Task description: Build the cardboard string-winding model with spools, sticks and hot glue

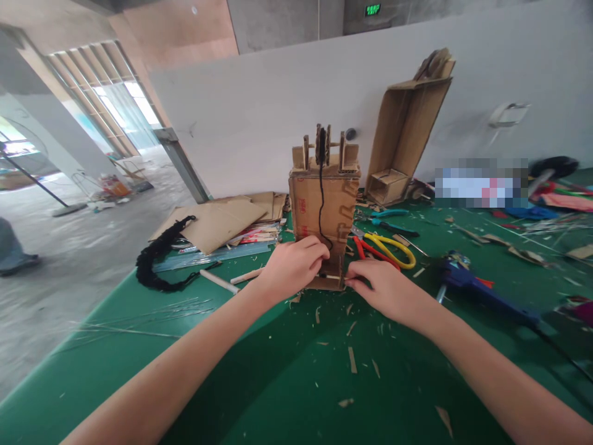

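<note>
A cardboard tower [306,204] stands upright on the green table, with a cardboard pulley [323,145] on a crossbar between uprights at its top. From the pulley a black yarn [320,204] runs down the front to my left hand [299,266], whose curled fingers are closed around its lower part. Low on the tower, a thin wooden stick [334,277] crosses the opening near the base. My right hand [377,281] pinches what looks like this stick's end at the lower right side. The left fingertips hide part of the opening.
Red-and-yellow-handled scissors [393,248] and teal-handled pliers [389,214] lie behind my right hand. A blue glue gun [482,293] lies right. Black yarn bundle [155,259], cardboard sheets [227,219] and wooden dowels [220,282] are left. A taller cardboard structure [407,133] leans against the wall.
</note>
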`<state>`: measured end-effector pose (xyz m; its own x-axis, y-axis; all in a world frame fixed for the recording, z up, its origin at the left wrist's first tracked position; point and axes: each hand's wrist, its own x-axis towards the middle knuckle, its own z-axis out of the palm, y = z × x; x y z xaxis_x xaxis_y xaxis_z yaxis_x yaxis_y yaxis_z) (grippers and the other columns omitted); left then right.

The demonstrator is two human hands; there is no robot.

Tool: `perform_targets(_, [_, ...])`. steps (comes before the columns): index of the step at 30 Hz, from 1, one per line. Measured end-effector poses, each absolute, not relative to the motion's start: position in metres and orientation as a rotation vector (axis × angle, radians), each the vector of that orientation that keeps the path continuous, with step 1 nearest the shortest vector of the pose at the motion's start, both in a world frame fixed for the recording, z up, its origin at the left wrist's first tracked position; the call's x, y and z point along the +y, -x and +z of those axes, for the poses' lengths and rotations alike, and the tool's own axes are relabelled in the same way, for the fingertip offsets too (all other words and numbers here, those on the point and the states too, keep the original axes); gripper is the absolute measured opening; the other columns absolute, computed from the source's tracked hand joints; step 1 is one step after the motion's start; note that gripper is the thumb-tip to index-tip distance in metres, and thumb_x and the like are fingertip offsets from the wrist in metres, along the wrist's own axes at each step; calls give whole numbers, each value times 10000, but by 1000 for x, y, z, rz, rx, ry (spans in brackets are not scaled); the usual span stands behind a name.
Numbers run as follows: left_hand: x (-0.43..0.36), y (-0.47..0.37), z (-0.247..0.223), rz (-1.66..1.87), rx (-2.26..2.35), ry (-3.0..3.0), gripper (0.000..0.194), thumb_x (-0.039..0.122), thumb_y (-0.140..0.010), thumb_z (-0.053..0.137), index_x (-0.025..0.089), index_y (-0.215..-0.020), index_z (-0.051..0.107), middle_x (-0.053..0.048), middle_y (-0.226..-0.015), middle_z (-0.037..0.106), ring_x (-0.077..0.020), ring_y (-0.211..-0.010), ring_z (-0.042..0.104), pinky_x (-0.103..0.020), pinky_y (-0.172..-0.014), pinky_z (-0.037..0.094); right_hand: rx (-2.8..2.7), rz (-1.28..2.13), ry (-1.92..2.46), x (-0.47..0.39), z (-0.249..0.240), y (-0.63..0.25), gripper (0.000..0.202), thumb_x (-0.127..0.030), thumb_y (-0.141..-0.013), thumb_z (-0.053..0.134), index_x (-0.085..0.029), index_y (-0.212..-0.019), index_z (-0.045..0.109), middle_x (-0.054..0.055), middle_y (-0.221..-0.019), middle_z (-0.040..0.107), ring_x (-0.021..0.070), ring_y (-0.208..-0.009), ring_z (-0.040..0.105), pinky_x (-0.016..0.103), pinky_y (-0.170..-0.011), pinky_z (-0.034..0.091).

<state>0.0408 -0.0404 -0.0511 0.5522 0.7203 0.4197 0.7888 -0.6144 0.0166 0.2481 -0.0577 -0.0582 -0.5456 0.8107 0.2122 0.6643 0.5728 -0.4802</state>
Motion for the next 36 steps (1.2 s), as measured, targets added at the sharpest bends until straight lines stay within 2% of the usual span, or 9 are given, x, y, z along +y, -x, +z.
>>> perform_targets(5, [-43,-41,-48,-563,-1297,2636,184,153,-866,441,235,-936,590,20,-977,633,-133,-800,619,-229,-616,446,-2384,479,1226,-58,-61,-249,170,-193,-857,472,-194,-731,586,0,-704,614,132,-663,530,253,-611,355])
perform_targets(9, [-42,-40,-47,-585,-1306,2637,183,150,-862,441,237,-932,586,25,-974,627,-133,-796,614,-233,-620,448,-2415,409,1272,-59,-61,-249,295,-230,-909,373,-192,-664,533,-1,-636,571,125,-594,497,264,-578,332])
perform_targets(21, [-42,-42,-45,-581,-1367,2666,203,147,-852,430,231,-929,597,15,-972,639,-142,-803,619,-245,-663,460,-2448,399,1325,-56,-62,-245,261,-181,-925,371,-178,-733,548,24,-721,608,147,-682,556,257,-619,369])
perform_targets(28, [-43,-42,-45,-536,-1385,2677,191,157,-843,439,241,-917,594,22,-954,637,-144,-799,618,-247,-660,455,-2563,56,1233,-55,-70,-246,204,-157,-915,416,-138,-819,596,69,-783,633,206,-780,587,322,-718,416])
perform_targets(36, [-44,-44,-44,-526,-1384,2697,193,144,-828,438,232,-899,595,17,-909,641,-145,-783,612,-249,-655,446,-2567,-186,1157,-59,-68,-244,125,-137,-877,493,-117,-814,598,82,-770,630,213,-759,590,331,-693,436])
